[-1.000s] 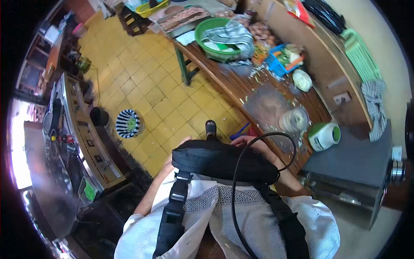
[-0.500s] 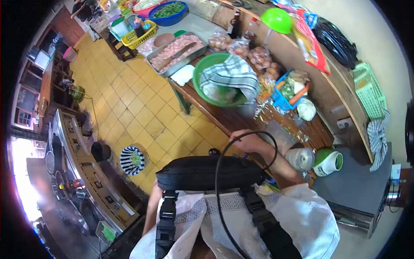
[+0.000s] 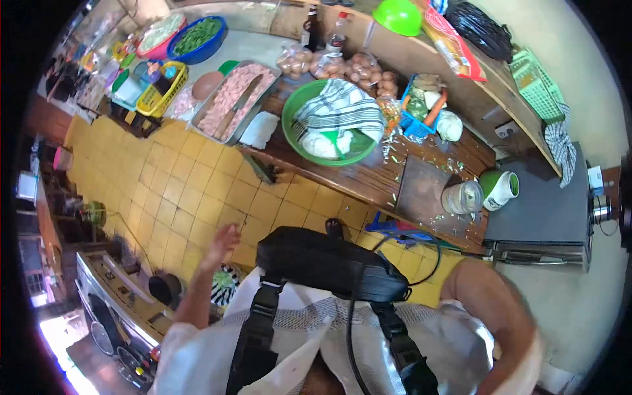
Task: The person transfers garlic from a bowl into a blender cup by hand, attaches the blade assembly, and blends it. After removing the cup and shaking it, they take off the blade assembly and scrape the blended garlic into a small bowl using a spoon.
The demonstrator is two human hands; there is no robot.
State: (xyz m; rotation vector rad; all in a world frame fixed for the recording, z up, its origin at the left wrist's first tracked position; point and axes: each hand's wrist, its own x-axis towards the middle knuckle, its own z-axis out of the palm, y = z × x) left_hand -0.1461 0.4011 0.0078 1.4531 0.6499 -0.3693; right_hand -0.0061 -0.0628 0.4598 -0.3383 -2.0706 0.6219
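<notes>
My left hand [image 3: 225,242] hangs over the yellow tiled floor with fingers loosely apart and nothing visible in it. Behind it on the floor stands a black-and-white striped basket [image 3: 226,283], partly covered by my arm. My right arm is bent at the right side, and its hand is out of view. Nearest that arm on the wooden table are a dark cutting board [image 3: 421,187], a clear tub [image 3: 463,197] and a green-and-white container [image 3: 500,189]. A green basin [image 3: 296,108] holds white contents, a green-handled utensil and a checked cloth [image 3: 345,108].
A metal tray [image 3: 253,105] of pink meat with a knife stands at the table's left. Bags of eggs [image 3: 329,64] line the back. A blue basket [image 3: 411,125] holds vegetables beside a cabbage [image 3: 449,125]. The stove [image 3: 122,289] is at lower left.
My right hand has left the table's front edge and gone out of view. My left hand has risen into view. The camera view has shifted, showing more of the cutting board.
</notes>
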